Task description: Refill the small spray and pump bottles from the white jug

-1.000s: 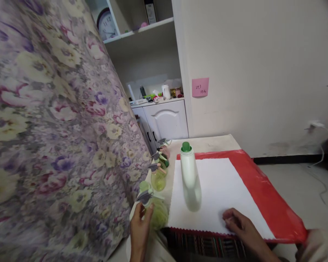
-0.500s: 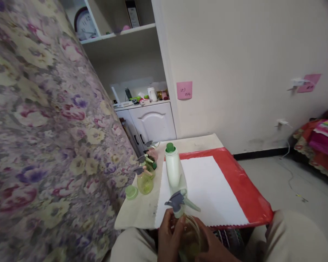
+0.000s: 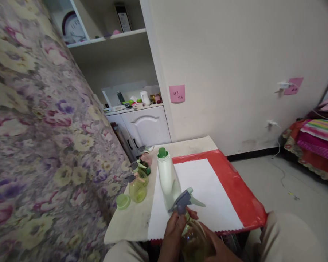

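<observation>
Near the bottom middle, both hands hold a clear yellow-green spray bottle (image 3: pixel 192 238) with a grey trigger head (image 3: pixel 183 201). My left hand (image 3: pixel 173 233) grips the neck just under the trigger head. My right hand (image 3: pixel 218 247) wraps the bottle's round body from the right. Just behind stands a tall white bottle with a green cap (image 3: pixel 167 178) on a white cloth (image 3: pixel 207 189). A loose green cap (image 3: pixel 123 201) lies on the table to the left.
A red sheet (image 3: pixel 240 193) lies under the white cloth on a small beige table (image 3: pixel 131 222). Several more spray bottles (image 3: pixel 138 182) stand along its left edge. A flowered fabric (image 3: pixel 43 127) fills the left side. A white cabinet (image 3: pixel 144 125), wall and bed (image 3: pixel 317 145) lie beyond.
My left hand lifted the nearest spray bottle off the table's left edge to the front; my right hand left the cloth and joined it. The view shifted right.
</observation>
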### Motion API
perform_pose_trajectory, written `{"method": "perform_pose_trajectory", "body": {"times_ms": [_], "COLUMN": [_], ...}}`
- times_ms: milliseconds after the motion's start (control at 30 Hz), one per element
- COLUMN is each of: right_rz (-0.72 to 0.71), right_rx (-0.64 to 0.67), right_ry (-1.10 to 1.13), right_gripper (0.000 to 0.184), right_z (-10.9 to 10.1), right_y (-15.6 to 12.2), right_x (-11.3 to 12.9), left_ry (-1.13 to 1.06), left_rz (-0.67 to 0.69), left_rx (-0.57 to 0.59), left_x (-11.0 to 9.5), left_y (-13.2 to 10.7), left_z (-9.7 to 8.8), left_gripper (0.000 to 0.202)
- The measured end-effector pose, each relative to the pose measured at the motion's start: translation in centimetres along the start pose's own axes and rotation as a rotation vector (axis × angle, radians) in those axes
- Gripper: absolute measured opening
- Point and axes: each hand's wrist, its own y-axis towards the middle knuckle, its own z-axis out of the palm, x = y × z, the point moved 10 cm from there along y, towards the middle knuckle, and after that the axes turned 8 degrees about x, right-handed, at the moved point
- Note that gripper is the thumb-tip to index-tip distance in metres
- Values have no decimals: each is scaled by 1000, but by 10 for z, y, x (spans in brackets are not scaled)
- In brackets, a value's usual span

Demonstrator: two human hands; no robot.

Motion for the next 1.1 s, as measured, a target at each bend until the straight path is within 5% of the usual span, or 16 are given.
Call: {"method": "perform_pose_trajectory", "body": {"times_ms": [200, 467, 733, 967, 1100], "right_rz": [-27, -2, -31, -3, -6], "right_rx": [-122, 7, -152, -30, -53], "right_ry": [-180, 78, -65, 142, 121], "right_gripper": [108, 100, 102, 108, 111], "right_z": [-12, 12, -19, -5, -10], "right_y": [-1, 1, -7, -8, -8], "right_x": [13, 19, 9, 11, 5], "left_ry": [197, -75, -42, -130, -216], "left_rz": [51, 0, 49, -25, -25], "left_rx": [-166, 189, -10, 217, 136], "left_x": [-2, -18, -13, -14, -1], "left_y": [7, -6, 7, 1, 6], "left_z": [-9, 24, 20, 42, 33], "left_gripper": [40, 48, 32, 42, 37]}}
